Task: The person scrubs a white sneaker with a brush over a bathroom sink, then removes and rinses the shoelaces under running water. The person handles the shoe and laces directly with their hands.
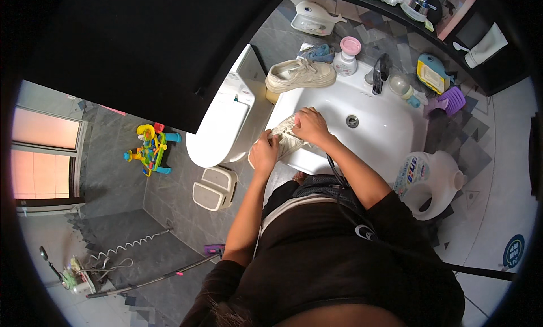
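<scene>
A cream lace-up shoe (289, 147) is held between my two hands over the left front edge of the white sink (373, 132). My left hand (264, 153) is closed around one end of it. The fingers of my right hand (311, 125) are bent and pressed together at the shoe's upper, by the laces; whether they pinch a lace is too small to tell. The matching shoe (302, 75) rests on the sink's back left rim, with its opening toward the left.
Behind the sink stand a pink-topped pump bottle (345, 57), a black faucet (379, 72) and a purple brush (452, 101). A large white jug (432, 183) stands to the right. Left are the toilet (218, 132), a step stool (215, 188) and a dark overhanging cabinet (153, 50).
</scene>
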Available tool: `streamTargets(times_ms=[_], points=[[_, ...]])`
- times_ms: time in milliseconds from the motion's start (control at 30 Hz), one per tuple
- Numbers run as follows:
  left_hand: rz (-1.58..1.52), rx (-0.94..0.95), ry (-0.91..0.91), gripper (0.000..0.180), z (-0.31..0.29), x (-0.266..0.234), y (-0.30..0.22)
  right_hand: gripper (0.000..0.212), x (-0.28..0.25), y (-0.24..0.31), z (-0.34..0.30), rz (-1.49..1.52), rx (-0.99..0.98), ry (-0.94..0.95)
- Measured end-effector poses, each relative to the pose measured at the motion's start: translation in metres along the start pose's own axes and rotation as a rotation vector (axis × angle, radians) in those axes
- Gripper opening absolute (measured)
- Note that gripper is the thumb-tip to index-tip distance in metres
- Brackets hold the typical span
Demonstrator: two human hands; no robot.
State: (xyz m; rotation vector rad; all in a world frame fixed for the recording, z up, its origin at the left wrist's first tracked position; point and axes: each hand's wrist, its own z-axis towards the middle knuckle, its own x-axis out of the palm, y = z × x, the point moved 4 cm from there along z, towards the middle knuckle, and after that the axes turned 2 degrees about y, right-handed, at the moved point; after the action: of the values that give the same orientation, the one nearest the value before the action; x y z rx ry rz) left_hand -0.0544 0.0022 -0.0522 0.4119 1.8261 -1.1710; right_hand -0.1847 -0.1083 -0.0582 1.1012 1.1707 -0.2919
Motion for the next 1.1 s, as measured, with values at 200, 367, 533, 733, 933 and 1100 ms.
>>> streamTargets(times_ms=[200,367,533,733,933,1100], points=[[0.034,0.040,-0.052,0.032,-0.001,0.003,0.000,0.009,0.012,0.026,0.004,0.020,-0.320,-0.020],[0.056,0.043,-0.067,0.031,-0.001,0.005,0.002,0.012,0.017,0.035,0.009,-0.211,-0.321,-0.006],[0.019,0.017,-0.025,0.035,-0.004,-0.001,-0.003,0.018,-0.002,-0.001,0.008,-0.238,0.006,-0.133],[0.061,0.038,-0.042,0.036,-0.005,0.001,-0.002,0.016,-0.018,-0.044,0.001,-0.153,0.160,-0.042],[0.088,0.038,-0.038,0.035,-0.004,0.001,-0.003,0.019,-0.001,0.018,0.012,0.122,-0.339,-0.120],[0.051,0.024,-0.041,0.034,-0.005,0.001,-0.002,0.020,0.015,0.040,0.012,-0.283,-0.400,0.092]])
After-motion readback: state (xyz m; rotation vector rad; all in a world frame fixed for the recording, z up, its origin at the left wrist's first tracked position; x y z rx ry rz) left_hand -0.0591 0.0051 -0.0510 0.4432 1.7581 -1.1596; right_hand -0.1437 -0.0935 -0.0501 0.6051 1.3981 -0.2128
